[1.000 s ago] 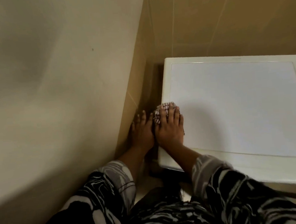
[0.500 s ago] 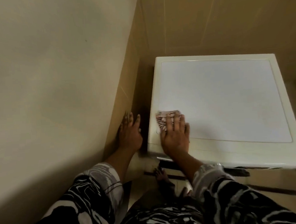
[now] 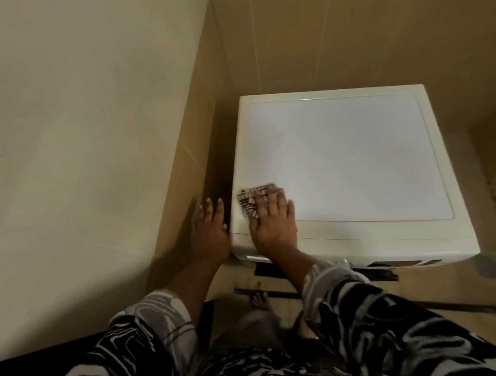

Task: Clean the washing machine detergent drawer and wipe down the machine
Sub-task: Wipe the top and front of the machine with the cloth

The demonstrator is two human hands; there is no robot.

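Wipe-down stage, by the look of it. Right hand [image 3: 274,227] flat on a striped cloth [image 3: 254,199], fingers straight and spread, pressing it onto the near-left corner of the washing machine [image 3: 355,158] top, partly over the cream rim. Left hand [image 3: 212,233] down in the gap between the tiled wall [image 3: 183,191] and the machine's left side, fingers straight, nothing held. Can't tell whether touching the wall or the side panel. Detergent drawer not really visible from up here, only a dark slot on the front under the right forearm, possibly that.

Tips for doing this bit properly:

- Push from the palm rather than the fingertips, to stop the cloth bunching.
- Work in overlapping straight passes from this corner out toward the far right, then run along the raised rim, a likely gunk trap.
- Refold to a clean face once grubby.
- Lean on the left hand for balance when stretching to the back edge.
- Go easy near the front lip to avoid dropping the cloth on the floor.
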